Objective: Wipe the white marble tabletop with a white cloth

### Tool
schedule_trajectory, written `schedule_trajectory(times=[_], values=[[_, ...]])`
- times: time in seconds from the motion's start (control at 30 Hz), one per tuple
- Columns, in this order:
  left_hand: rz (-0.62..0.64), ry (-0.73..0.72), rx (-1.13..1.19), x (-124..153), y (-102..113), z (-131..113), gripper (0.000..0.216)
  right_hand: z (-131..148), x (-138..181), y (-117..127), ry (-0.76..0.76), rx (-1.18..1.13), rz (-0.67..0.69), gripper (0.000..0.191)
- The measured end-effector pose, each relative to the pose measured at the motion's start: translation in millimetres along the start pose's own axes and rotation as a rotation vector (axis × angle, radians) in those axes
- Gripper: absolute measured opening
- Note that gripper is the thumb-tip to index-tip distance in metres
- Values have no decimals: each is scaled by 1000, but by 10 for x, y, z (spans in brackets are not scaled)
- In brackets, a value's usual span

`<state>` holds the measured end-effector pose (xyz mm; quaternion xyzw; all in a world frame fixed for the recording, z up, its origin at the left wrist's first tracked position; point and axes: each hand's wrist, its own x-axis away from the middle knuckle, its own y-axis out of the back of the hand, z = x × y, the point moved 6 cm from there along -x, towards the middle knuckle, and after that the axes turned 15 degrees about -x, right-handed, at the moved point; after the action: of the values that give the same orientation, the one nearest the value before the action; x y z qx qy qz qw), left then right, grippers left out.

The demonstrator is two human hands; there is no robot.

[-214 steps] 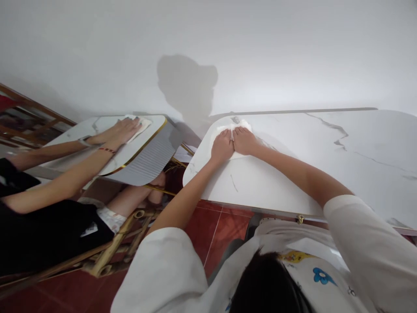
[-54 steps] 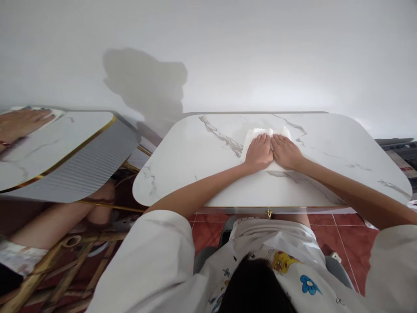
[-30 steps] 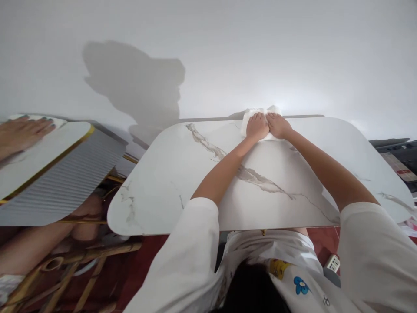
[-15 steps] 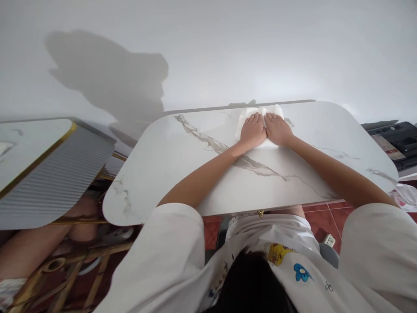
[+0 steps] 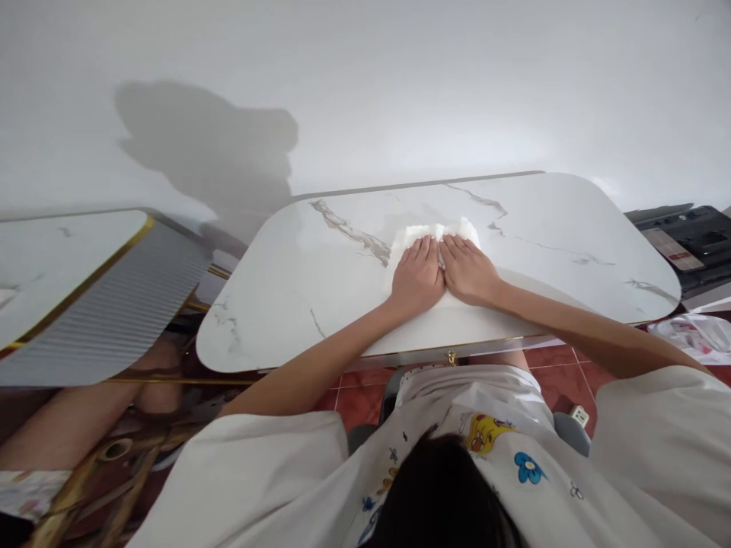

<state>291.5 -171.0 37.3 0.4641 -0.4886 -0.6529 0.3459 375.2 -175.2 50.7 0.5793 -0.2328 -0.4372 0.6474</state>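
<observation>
A soft white sheet (image 5: 465,228), a paper towel or a cloth, lies on the white marbled tabletop (image 5: 274,281). My left hand (image 5: 419,274) presses on it with the palm down and the fingers lying flat. Right beside it, my right hand (image 5: 468,268) rests flat on the same sheet, so the two hands touch at the thumbs. Their fingers point toward the wall. Part of the sheet is hidden beneath both palms.
A white wall (image 5: 400,91) stands behind the table. At left is a second table with a ribbed grey side (image 5: 119,304); a person's leg (image 5: 62,418) and a bamboo frame (image 5: 131,487) are below it. A black case (image 5: 691,243) and a plastic bag (image 5: 694,335) are at right.
Both hands have drawn the white sheet back from the table's far edge toward my body and slightly left. My elbows are bent outward more.
</observation>
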Motion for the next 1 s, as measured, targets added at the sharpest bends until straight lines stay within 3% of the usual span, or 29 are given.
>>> schedule_trajectory(times=[0.23,0.43,0.63,0.83,1.0], values=[[12,-134,-2,374,181,-473,58,50,687,81,-45,26,-117,54],[51,-242,24,156,211,-896,57,-313,936,223,-87,105,-144,53],[71,-260,-12,-416,84,-871,58,-741,518,284,-58,129,-65,55],[-35,-177,-1,-961,-29,-437,55,-1018,-217,204,0,59,-12,55],[-47,-48,-28,-1363,-223,-24,56,-1147,-844,112,70,1,-9,50]])
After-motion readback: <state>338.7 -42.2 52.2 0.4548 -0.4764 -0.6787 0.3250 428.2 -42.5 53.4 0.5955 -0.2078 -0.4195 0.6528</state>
